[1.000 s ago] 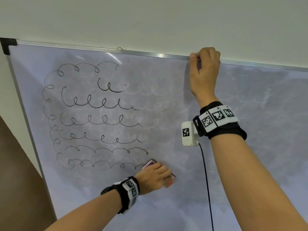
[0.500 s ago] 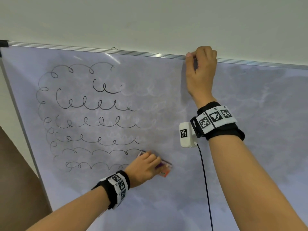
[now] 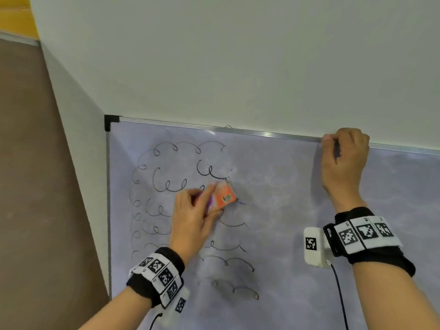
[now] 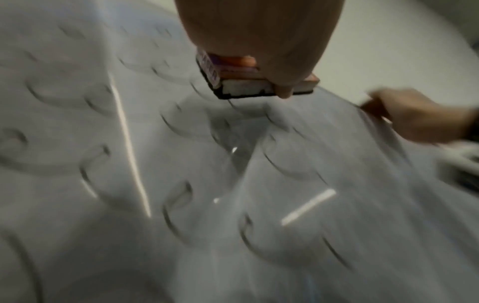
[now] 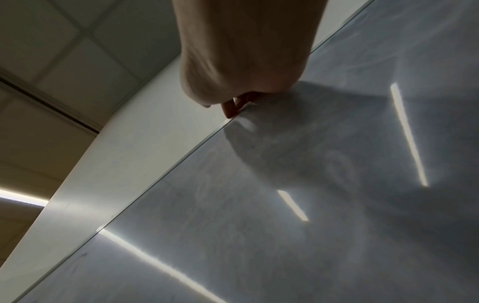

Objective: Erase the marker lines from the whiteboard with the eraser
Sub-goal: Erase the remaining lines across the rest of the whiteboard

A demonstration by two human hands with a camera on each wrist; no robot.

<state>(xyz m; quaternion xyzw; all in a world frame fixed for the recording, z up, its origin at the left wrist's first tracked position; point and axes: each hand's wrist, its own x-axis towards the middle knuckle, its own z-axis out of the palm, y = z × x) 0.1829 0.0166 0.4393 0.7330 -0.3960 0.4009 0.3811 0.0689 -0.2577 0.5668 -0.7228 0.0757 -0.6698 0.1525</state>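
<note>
Where pale wall (image 3: pixel 214 67) meets whiteboard (image 3: pixel 285 210), looping marker lines (image 3: pixel 166 184)

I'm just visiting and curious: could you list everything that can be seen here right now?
whiteboard: one, greyish white with a silver frame, on the wall.
marker lines: several rows of black loops, on the board's left part.
eraser: one, orange and purple, against the board amid the loops.
wall: pale, behind and above the board.
wrist cameras: two, white, one on each wrist.
wristbands: two, black with checkered tags.
left hand: grips the eraser.
right hand: grips the board's top edge.
</note>
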